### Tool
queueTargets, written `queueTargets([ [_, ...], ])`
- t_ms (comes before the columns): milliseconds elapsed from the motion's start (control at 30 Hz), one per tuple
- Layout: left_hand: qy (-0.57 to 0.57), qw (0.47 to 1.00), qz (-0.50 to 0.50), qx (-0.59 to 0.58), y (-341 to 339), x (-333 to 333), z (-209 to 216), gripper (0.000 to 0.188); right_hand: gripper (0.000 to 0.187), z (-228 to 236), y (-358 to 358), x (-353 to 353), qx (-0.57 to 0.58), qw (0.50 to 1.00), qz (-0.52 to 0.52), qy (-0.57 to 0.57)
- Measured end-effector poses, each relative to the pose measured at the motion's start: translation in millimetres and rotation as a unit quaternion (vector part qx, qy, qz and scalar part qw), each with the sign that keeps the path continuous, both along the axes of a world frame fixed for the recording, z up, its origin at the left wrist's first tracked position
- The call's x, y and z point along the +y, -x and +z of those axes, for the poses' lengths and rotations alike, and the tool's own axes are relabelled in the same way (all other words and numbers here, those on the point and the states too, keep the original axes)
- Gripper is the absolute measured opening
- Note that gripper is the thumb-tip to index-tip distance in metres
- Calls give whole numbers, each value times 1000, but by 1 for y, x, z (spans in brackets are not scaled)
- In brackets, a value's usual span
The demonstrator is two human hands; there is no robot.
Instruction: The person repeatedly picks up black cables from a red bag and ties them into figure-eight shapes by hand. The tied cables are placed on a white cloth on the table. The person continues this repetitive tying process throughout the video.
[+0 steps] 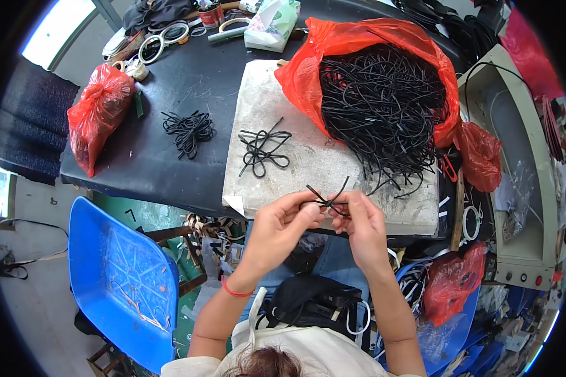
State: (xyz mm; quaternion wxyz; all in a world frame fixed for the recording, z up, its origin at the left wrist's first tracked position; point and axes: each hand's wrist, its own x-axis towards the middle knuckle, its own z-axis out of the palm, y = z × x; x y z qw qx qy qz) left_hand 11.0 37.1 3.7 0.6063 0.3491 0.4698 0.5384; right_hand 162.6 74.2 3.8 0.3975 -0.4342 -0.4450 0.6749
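Observation:
Between my hands, just above the near edge of a worn pale board [264, 81], is a black cord [328, 203] gathered into a bow-like knot with two ends pointing up. My left hand [289, 220] pinches its left side between thumb and fingers. On its right side the fingers of my right hand [360, 223] are closed. Further up the board lies a loose group of tied black cords [263, 149] with open loops. Behind my right hand, a red plastic bag [302, 81] lies open, with a large tangle of black cords [383, 94] spilling onto the board.
A bundle of black cords [188, 132] and a knotted red bag [100, 113] lie on the black table [170, 81] at left. Tape rolls [152, 49] and a tissue pack [273, 25] sit at the back. A blue plastic chair [122, 276] stands lower left; a metal machine casing [522, 188] is at right.

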Motion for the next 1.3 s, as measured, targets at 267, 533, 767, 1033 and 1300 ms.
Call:
queueTargets([
  [267,28,999,-13,-36,10,0,7,38,40,0,-1,0,69,997,-5,32],
  [533,-87,838,221,491,52,28,0,17,12,15,-3,42,-298,871,-105,-376],
  [767,-172,706,287,625,38,40,6,29,13,5,6,82,-488,704,-92,-508],
  [1033,-331,750,140,555,-1,17,12,27,12,12,-7,40,-460,643,-37,-611],
  [1300,-229,922,-31,310,-6,3,30,20,20,38,-23,-3,-317,797,-28,-513],
])
